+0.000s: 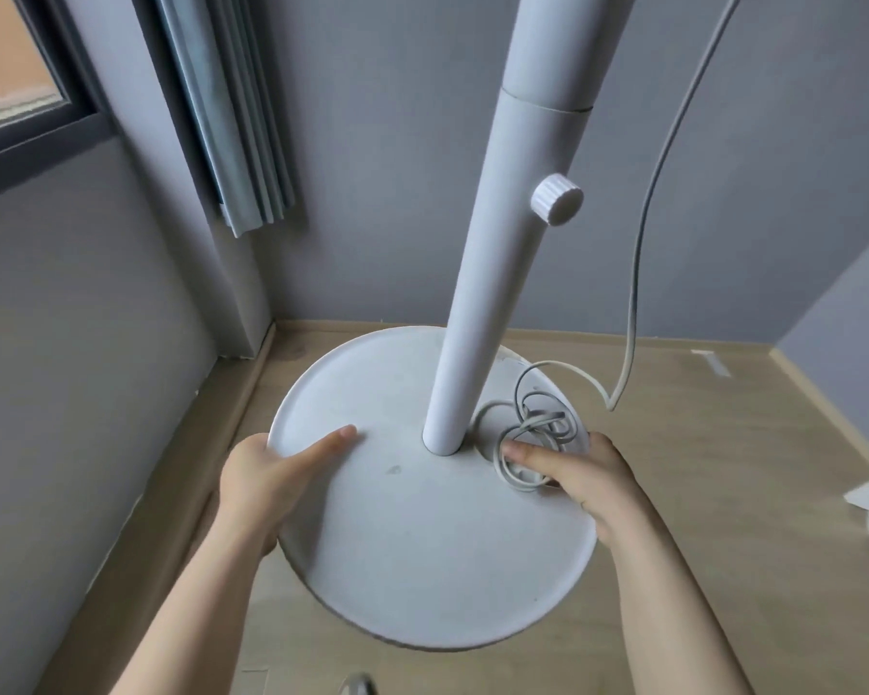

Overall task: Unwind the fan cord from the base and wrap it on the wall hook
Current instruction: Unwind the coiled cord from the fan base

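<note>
Your left hand clasps the left rim of the round white fan base, thumb lying flat on top and fingers curled under the edge, so that grip is closed on the base. Your right hand sits at the right rim of the base, thumb pressed onto the tangled coil of cord that lies on the base just right of the pole; you cannot tell whether its fingers close around anything. From the coil, the cord loops out past the base's right edge and climbs up beside the pole, right of the knob. The base stands on the wooden floor in a corner, with a curtain hanging up and left of the pole.
</note>
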Available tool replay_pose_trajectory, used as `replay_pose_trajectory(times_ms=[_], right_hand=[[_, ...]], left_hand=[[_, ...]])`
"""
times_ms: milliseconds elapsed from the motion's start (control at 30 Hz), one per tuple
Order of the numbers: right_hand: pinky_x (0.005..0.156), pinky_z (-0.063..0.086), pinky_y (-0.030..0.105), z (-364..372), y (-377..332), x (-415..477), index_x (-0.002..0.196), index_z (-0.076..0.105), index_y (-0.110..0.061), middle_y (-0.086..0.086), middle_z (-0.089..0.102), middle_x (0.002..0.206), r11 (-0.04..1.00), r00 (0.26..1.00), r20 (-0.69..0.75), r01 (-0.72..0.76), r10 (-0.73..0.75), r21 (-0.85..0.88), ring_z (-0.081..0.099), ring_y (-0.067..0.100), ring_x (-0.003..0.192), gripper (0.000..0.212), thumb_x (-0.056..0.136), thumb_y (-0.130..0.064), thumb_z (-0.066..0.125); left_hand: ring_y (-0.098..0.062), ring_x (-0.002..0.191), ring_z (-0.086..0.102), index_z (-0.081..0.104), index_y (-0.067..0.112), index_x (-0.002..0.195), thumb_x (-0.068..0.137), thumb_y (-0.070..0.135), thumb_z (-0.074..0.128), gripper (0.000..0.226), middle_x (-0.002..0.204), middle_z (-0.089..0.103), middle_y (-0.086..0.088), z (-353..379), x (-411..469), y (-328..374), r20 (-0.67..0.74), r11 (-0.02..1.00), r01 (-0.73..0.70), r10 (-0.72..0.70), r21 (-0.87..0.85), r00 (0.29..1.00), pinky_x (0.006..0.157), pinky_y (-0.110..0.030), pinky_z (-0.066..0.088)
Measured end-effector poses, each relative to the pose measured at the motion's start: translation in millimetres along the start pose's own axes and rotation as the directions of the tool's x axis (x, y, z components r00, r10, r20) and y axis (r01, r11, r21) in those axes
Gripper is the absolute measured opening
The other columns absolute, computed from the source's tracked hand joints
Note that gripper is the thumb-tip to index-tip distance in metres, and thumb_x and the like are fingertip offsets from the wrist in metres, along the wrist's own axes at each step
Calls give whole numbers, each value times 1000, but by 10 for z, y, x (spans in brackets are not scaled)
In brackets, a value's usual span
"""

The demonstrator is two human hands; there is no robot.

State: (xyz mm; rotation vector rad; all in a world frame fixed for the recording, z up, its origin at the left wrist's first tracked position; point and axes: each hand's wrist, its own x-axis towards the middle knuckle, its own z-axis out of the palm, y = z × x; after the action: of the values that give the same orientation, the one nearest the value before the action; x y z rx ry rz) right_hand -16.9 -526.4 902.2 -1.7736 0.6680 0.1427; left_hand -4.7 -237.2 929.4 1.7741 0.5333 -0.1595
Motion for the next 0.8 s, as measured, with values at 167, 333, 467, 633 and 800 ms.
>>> replay_pose_trajectory(times_ms=[167,333,467,633,800], right_hand=[[86,58,42,-423,28,189,97,72,-20,-2,77,93,1000,999,-52,16,-15,14,73,19,87,86,23,-62,89],[88,57,43,-881,19,446,97,73,-22,-4,77,92,998,989,-150,9,1,66,73,18,88,80,28,-60,89],[91,55,41,-1246,-85,638,93,75,-24,-6,78,89,996,975,-219,56,-38,76,72,15,90,57,44,-52,86],[92,55,42,-1680,-217,919,91,75,-22,-3,78,88,991,952,-304,75,-36,114,73,16,89,52,47,-49,84],[90,56,40,-2103,-208,1230,91,75,-21,-3,78,88,987,935,-354,59,-2,149,73,15,87,42,56,-41,87]], left_hand=[[-26,78,69,68,11,85,51,49,88,54,86,73,-5,543,225,254,100,999,-29,25,35,995,74,-41,58],[-25,78,70,68,12,85,50,50,88,55,87,73,-5,1214,527,554,213,994,-89,72,71,974,75,-42,59],[-25,82,70,66,12,91,46,54,89,65,92,72,-3,1771,776,840,315,990,-112,79,89,946,77,-44,59],[-25,84,70,64,13,94,35,61,88,79,95,72,-2,2465,1027,1202,411,984,-151,98,97,906,78,-44,59],[-24,86,67,61,11,97,49,50,89,69,99,68,-2,3126,1162,1470,471,976,-192,124,99,873,73,-39,56]])
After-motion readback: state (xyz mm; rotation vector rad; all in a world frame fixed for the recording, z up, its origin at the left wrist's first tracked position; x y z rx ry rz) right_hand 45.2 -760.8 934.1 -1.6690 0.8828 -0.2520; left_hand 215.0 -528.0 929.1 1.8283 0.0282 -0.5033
